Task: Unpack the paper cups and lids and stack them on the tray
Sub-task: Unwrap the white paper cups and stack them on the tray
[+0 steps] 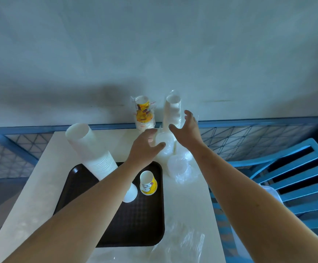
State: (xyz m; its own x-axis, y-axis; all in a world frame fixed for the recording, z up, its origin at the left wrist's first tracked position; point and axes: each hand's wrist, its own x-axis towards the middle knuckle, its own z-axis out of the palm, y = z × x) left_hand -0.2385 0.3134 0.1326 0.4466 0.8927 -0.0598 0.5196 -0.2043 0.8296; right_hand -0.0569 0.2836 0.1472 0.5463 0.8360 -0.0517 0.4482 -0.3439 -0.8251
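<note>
A dark brown tray (139,221) lies on the pale table. On it stand a tall stack of white cups (93,150) and a single yellow-and-white cup (148,183). Beyond the tray's far right corner lie wrapped stacks of clear lids (179,168). Against the wall stand a wrapped stack of yellow printed cups (145,112) and a wrapped white stack (172,111). My left hand (145,145) hovers with spread fingers over a lid stack (164,147). My right hand (187,128) is spread open just right of it, in front of the white stack. Neither hand grips anything.
Crumpled clear plastic wrapping (179,242) lies at the table's near right corner. A blue slatted chair (294,179) stands to the right of the table. A blue rail and mesh (249,133) run behind the table below a grey wall.
</note>
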